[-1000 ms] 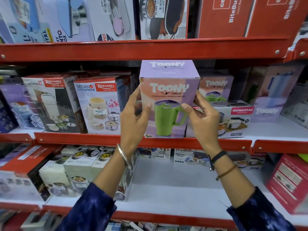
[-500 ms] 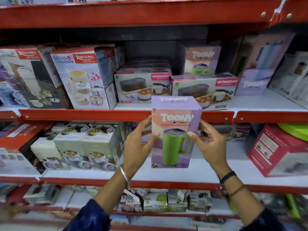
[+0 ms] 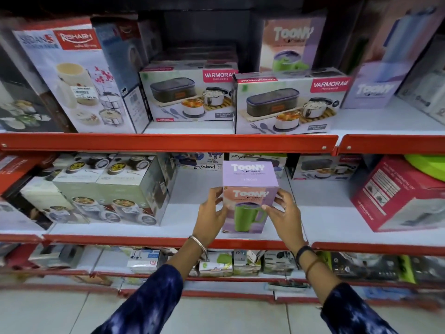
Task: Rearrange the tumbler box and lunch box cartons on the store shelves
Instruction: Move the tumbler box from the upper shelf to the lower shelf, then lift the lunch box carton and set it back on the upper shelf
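Observation:
A lilac and pink Toony tumbler box (image 3: 249,189) with a green mug printed on its front stands upright near the front of the second white shelf (image 3: 325,220). My left hand (image 3: 212,214) grips its left side and my right hand (image 3: 283,213) grips its right side. Whether its base touches the shelf I cannot tell. On the shelf above stand two Varmora lunch box cartons (image 3: 190,95) (image 3: 292,103), a second Toony tumbler box (image 3: 291,44) behind them, and a third Toony box (image 3: 375,88) further right.
A tall Rishabh lunch pack carton (image 3: 72,75) stands at upper left. Stacked lunch box cartons (image 3: 108,189) fill the second shelf's left, a red carton (image 3: 395,196) its right, Pexpo boxes (image 3: 204,162) its back. Red shelf lips (image 3: 168,142) run across. Small boxes fill the low shelf.
Both hands carried the tumbler box down from the upper shelf to the shelf below, and my view tilted downward with it. The grip on its two sides stayed the same.

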The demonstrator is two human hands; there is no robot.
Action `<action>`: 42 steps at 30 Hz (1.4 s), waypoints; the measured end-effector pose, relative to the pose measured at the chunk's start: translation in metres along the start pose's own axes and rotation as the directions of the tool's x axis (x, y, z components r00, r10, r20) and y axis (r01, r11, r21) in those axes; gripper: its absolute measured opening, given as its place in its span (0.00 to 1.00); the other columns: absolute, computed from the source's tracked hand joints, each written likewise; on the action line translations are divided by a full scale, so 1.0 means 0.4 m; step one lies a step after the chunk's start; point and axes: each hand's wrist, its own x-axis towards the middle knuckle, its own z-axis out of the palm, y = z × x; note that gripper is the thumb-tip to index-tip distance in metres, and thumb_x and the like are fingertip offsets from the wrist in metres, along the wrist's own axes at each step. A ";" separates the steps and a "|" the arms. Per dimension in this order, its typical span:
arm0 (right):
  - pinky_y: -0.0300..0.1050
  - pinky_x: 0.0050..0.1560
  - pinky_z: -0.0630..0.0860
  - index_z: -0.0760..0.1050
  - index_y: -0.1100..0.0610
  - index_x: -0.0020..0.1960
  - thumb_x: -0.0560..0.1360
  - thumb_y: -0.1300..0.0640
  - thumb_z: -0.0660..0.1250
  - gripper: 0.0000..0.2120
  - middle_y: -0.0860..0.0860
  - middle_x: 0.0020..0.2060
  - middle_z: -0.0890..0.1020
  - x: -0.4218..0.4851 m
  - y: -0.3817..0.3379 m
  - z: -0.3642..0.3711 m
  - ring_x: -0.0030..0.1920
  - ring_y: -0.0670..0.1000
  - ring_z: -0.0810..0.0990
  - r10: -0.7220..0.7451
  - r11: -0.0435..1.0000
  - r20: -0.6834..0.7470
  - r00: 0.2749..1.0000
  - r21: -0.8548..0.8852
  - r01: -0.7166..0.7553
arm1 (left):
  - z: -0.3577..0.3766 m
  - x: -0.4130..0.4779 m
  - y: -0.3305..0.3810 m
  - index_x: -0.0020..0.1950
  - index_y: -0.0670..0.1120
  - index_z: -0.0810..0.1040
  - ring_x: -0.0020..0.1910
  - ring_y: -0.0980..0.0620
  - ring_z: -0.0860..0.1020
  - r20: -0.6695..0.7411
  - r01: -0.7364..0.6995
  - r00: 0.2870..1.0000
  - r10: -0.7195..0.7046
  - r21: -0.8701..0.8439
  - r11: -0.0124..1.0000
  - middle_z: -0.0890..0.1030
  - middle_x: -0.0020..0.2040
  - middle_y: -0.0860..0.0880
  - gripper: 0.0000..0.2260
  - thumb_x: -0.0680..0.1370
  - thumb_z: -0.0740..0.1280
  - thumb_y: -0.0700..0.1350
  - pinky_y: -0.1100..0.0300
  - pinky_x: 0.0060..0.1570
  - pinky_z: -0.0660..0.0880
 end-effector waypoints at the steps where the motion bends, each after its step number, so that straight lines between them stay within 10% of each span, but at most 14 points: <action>1: 0.27 0.49 0.75 0.69 0.57 0.64 0.72 0.64 0.70 0.22 0.54 0.58 0.77 0.008 0.015 0.004 0.60 0.54 0.76 0.011 1.000 -0.004 1.000 0.008 -0.011 | 0.010 0.009 -0.007 0.63 0.41 0.66 0.61 0.45 0.76 0.002 0.014 1.000 -0.014 -0.009 1.000 0.76 0.61 0.47 0.17 0.75 0.64 0.33 0.64 0.49 0.76; 10: 0.28 0.50 0.75 0.67 0.58 0.64 0.72 0.65 0.69 0.22 0.53 0.58 0.76 0.052 0.081 0.032 0.60 0.54 0.75 0.041 0.999 0.028 0.999 -0.001 -0.041 | 0.052 0.048 -0.069 0.62 0.41 0.66 0.61 0.42 0.76 0.009 0.103 0.995 -0.103 -0.017 0.995 0.76 0.63 0.42 0.19 0.74 0.62 0.29 0.60 0.53 0.75; 16: 0.52 0.60 0.76 0.67 0.54 0.62 0.72 0.61 0.71 0.22 0.49 0.57 0.75 0.040 0.085 0.028 0.59 0.50 0.75 0.011 0.993 0.054 0.998 -0.118 -0.004 | 0.044 0.029 -0.076 0.67 0.41 0.61 0.66 0.44 0.71 0.038 0.113 0.993 -0.113 -0.004 0.994 0.72 0.65 0.43 0.24 0.73 0.65 0.34 0.60 0.59 0.69; 25: 0.36 0.59 0.72 0.71 0.59 0.59 0.73 0.63 0.67 0.14 0.55 0.56 0.76 0.104 -0.168 -0.069 0.57 0.42 0.74 -0.395 0.919 -0.273 0.877 -0.131 0.373 | -0.012 0.095 0.168 0.61 0.42 0.68 0.64 0.48 0.69 -0.313 -0.471 0.811 0.494 0.152 0.869 0.70 0.62 0.45 0.15 0.74 0.62 0.39 0.55 0.66 0.67; 31: 0.34 0.62 0.69 0.67 0.59 0.64 0.74 0.63 0.66 0.19 0.56 0.61 0.73 0.269 -0.337 -0.168 0.61 0.50 0.73 -0.443 0.896 -0.447 0.777 -0.177 0.408 | -0.048 0.249 0.318 0.68 0.40 0.63 0.67 0.48 0.65 -0.306 -0.320 0.893 0.330 0.083 0.944 0.67 0.67 0.41 0.20 0.77 0.62 0.39 0.57 0.69 0.62; 38: 0.53 0.70 0.62 0.63 0.61 0.69 0.80 0.52 0.56 0.21 0.60 0.69 0.68 0.391 -0.321 -0.253 0.69 0.60 0.66 -0.124 0.969 -0.357 0.926 -0.245 0.035 | -0.037 0.305 0.326 0.71 0.41 0.62 0.68 0.43 0.68 -0.229 -0.193 0.956 0.181 -0.027 0.981 0.69 0.69 0.41 0.20 0.80 0.57 0.44 0.43 0.68 0.67; 42: 0.40 0.59 0.67 0.69 0.61 0.65 0.80 0.57 0.57 0.16 0.56 0.61 0.75 0.379 -0.344 -0.265 0.60 0.54 0.73 -0.189 0.971 -0.366 0.911 -0.210 0.117 | -0.049 0.295 0.354 0.70 0.43 0.65 0.64 0.49 0.71 -0.272 -0.195 0.947 0.169 -0.072 0.978 0.71 0.67 0.44 0.17 0.81 0.57 0.42 0.61 0.61 0.69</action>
